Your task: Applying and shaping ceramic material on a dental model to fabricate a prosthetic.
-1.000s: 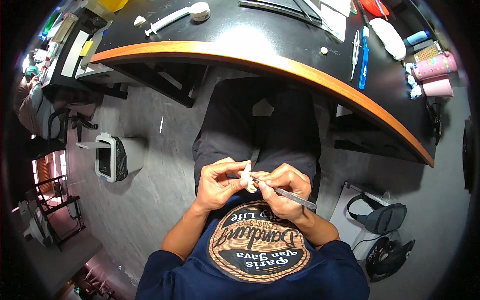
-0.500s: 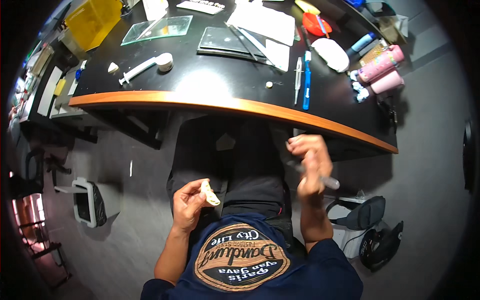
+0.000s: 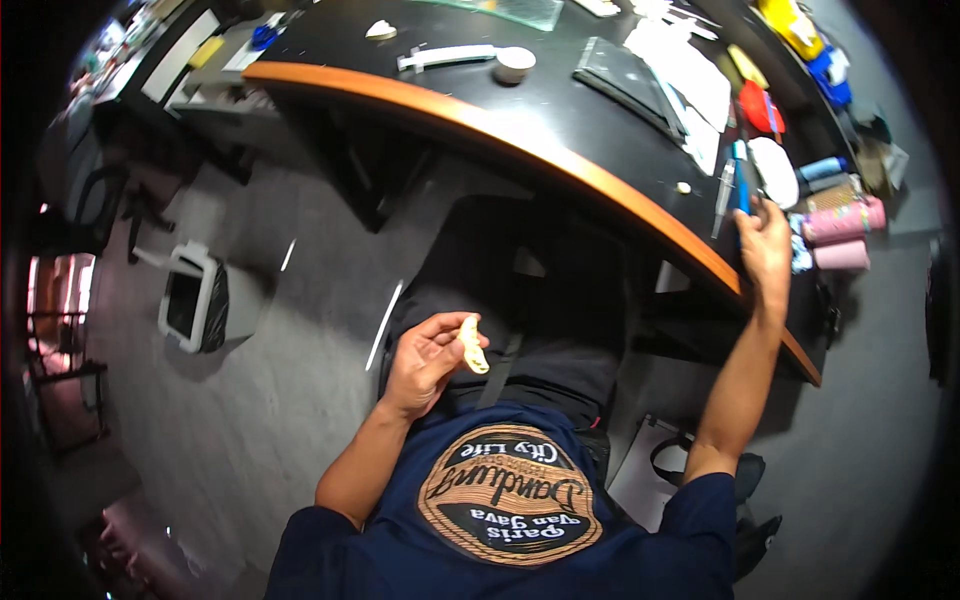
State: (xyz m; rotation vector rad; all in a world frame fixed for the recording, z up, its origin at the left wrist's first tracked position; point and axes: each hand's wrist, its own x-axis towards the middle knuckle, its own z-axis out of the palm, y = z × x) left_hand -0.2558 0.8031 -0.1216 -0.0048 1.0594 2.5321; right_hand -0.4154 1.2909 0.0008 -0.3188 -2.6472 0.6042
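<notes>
My left hand (image 3: 425, 365) is raised above my lap, thumb and fingers pinching a small, curved, pale yellow piece (image 3: 474, 346) with an uneven surface. My right hand (image 3: 766, 248) reaches over the table's front edge at the right, its fingers closed round the near end of a slim blue tool (image 3: 741, 178). That tool's far end shows beyond the fingertips; its near end is mostly hidden by the hand. A thin metal instrument (image 3: 722, 200) lies just left of it. Close by is a small whitish lump (image 3: 683, 188).
On the black table (image 3: 560, 110) are a syringe (image 3: 450, 57), a small white cup (image 3: 515, 65), a dark flat case (image 3: 630, 90), white papers (image 3: 690, 75), a white rounded object (image 3: 773, 172) and a pink bottle (image 3: 845, 218). A bin (image 3: 195, 298) stands on the floor at left.
My right hand has moved from above my lap to the blue tool; the slim, grey-ended thing it held is no longer visible. My left hand keeps the yellow piece. The view has turned left.
</notes>
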